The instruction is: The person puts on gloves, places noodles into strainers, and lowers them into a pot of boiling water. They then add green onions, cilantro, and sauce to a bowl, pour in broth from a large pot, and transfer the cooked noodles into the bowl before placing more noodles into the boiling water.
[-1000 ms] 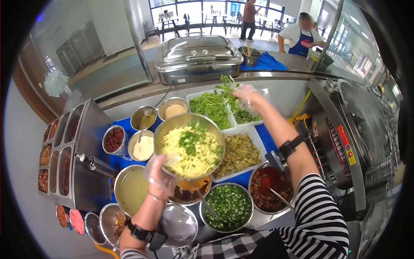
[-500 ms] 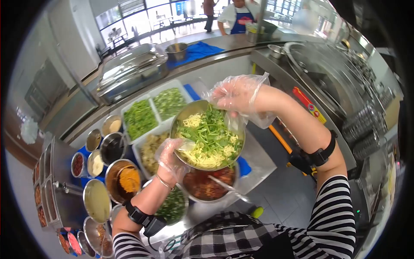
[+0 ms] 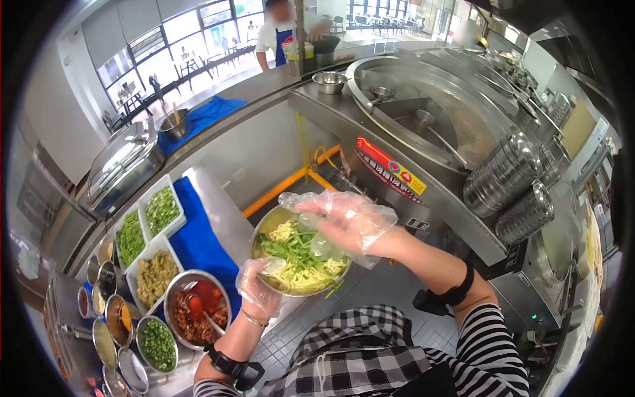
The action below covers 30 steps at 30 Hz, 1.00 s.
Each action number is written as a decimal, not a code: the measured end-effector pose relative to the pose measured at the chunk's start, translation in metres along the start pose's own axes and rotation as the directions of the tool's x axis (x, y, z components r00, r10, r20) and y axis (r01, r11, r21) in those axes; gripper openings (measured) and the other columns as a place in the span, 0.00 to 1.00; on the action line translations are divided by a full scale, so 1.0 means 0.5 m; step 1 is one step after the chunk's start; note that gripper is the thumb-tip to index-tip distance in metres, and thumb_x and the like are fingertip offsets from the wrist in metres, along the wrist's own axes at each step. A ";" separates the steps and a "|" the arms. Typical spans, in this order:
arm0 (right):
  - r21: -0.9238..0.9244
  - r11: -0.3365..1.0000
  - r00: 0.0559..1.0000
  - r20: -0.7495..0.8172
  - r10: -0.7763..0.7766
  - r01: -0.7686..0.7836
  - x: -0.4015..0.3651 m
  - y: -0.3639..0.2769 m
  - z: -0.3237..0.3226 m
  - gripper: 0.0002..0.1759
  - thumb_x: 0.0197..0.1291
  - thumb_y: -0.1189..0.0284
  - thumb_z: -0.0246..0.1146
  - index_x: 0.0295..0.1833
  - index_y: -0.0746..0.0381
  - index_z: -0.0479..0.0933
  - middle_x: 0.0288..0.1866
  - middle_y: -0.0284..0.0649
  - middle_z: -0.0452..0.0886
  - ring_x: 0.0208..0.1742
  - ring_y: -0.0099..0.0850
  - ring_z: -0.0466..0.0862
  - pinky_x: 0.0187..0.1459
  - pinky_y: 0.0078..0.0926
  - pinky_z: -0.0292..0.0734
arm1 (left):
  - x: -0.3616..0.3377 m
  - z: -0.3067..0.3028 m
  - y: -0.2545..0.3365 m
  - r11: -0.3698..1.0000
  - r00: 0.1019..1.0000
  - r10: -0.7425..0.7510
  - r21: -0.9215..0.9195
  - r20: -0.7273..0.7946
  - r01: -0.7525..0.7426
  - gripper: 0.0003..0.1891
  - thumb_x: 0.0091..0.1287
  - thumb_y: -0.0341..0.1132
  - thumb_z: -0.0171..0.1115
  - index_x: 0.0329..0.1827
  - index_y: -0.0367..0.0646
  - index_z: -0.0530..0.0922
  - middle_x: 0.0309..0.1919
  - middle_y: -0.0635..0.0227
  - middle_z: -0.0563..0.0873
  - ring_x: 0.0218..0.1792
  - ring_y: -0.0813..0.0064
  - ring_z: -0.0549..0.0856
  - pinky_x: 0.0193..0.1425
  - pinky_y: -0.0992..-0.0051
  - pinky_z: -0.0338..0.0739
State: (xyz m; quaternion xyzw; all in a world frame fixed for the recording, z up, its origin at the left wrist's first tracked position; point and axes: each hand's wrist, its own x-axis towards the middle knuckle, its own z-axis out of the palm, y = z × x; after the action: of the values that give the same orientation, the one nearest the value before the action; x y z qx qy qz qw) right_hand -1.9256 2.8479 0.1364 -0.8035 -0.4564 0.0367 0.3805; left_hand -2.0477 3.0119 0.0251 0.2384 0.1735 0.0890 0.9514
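Note:
My left hand (image 3: 260,289), in a clear plastic glove, grips the near left rim of a metal bowl (image 3: 257,243), thumb over the edge. Thin yellow noodles (image 3: 301,281) and chopped leafy greens (image 3: 296,249) fill the bowl, and a few greens hang over its near right edge. Above the far right side of the bowl is my right hand (image 3: 349,223), gloved likewise, fingers stretched out and thumb pointing down towards the greens. It hides part of the rim; I see nothing held in it. The bowl is in the air over the counter edge and floor.
Left are a sauce basin (image 3: 170,311) with a ladle, chopped scallions (image 3: 157,344) and white tubs (image 3: 180,220) of vegetables. At right stand a large steaming pot (image 3: 486,155) and stacked metal bowls (image 3: 506,175). An aproned person (image 3: 274,36) stands beyond the counter.
The view has turned right, showing more of the steaming pot. The bowl has moved away from over the sauce basin to its right. My right hand now reaches lower over the bowl.

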 end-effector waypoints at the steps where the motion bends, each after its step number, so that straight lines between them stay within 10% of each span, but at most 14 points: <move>1: 0.049 0.999 0.999 -0.034 0.015 -0.014 0.007 0.024 -0.003 0.12 0.52 0.70 0.53 0.44 0.56 0.73 0.40 0.40 0.76 0.43 0.37 0.76 0.45 0.29 0.71 | 0.007 0.005 -0.018 0.972 0.986 0.162 0.164 0.048 -0.168 0.10 0.53 0.33 0.51 0.35 0.37 0.70 0.36 0.59 0.77 0.40 0.66 0.77 0.49 0.69 0.73; 9: 0.312 0.937 0.967 -0.141 0.212 -0.159 0.125 0.300 -0.016 0.11 0.55 0.67 0.55 0.41 0.60 0.73 0.26 0.36 0.76 0.25 0.22 0.75 0.29 0.20 0.71 | 0.204 -0.002 -0.042 0.992 0.993 0.117 0.050 -0.032 -0.115 0.15 0.52 0.31 0.52 0.43 0.35 0.72 0.40 0.57 0.78 0.43 0.64 0.78 0.50 0.67 0.72; 10: 0.341 0.898 0.946 -0.063 0.318 -0.279 0.144 0.331 -0.037 0.11 0.55 0.68 0.54 0.41 0.62 0.73 0.26 0.35 0.76 0.25 0.20 0.75 0.28 0.19 0.71 | 0.247 -0.054 -0.061 0.906 0.961 0.265 0.323 0.072 -0.274 0.16 0.53 0.30 0.53 0.45 0.35 0.70 0.42 0.58 0.77 0.43 0.65 0.78 0.49 0.67 0.73; 11: 0.359 0.843 0.905 0.014 0.424 -0.400 0.166 0.362 -0.056 0.10 0.55 0.70 0.54 0.41 0.63 0.73 0.27 0.34 0.76 0.25 0.19 0.74 0.27 0.18 0.70 | 0.276 -0.042 -0.060 0.992 0.992 0.118 0.041 -0.031 -0.117 0.18 0.52 0.31 0.54 0.47 0.35 0.70 0.43 0.58 0.77 0.43 0.65 0.78 0.48 0.67 0.74; 14: 0.663 0.563 0.758 0.010 0.652 -0.493 0.213 0.336 -0.130 0.10 0.53 0.76 0.55 0.42 0.62 0.72 0.23 0.31 0.74 0.20 0.17 0.71 0.21 0.15 0.67 | 0.355 0.043 -0.065 0.989 0.987 0.146 0.003 0.061 -0.146 0.21 0.50 0.32 0.56 0.49 0.34 0.69 0.44 0.58 0.77 0.43 0.63 0.78 0.48 0.66 0.74; 17: 0.496 0.716 0.798 -0.071 0.598 -0.492 0.242 0.468 -0.166 0.11 0.52 0.77 0.55 0.43 0.61 0.72 0.22 0.30 0.73 0.18 0.17 0.70 0.19 0.15 0.67 | 0.423 0.072 -0.064 0.992 0.990 0.105 -0.084 0.093 -0.097 0.24 0.49 0.33 0.56 0.50 0.34 0.68 0.44 0.57 0.77 0.42 0.62 0.78 0.48 0.65 0.73; 24: 0.548 0.551 0.670 0.026 0.742 -0.630 0.425 0.702 -0.377 0.02 0.53 0.71 0.57 0.32 0.57 0.71 0.23 0.29 0.73 0.21 0.18 0.72 0.18 0.15 0.68 | 0.616 0.091 -0.121 0.995 0.999 0.043 -0.089 -0.005 -0.043 0.26 0.48 0.34 0.52 0.52 0.32 0.66 0.44 0.54 0.75 0.45 0.57 0.76 0.52 0.59 0.71; 30: 0.704 0.459 0.727 0.118 0.676 -0.542 0.544 0.956 -0.358 0.12 0.52 0.71 0.60 0.41 0.59 0.69 0.24 0.32 0.73 0.21 0.21 0.73 0.18 0.18 0.69 | 0.820 0.164 -0.171 0.997 0.997 -0.072 -0.027 0.026 0.072 0.25 0.47 0.29 0.51 0.52 0.34 0.66 0.46 0.55 0.74 0.46 0.59 0.75 0.53 0.60 0.70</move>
State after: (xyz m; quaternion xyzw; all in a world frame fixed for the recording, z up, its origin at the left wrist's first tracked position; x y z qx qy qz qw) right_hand -1.3575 2.8112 0.0332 -0.7061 -0.0519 0.2677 0.6535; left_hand -1.6310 3.0062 -0.0667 0.2197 0.1686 0.0540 0.9594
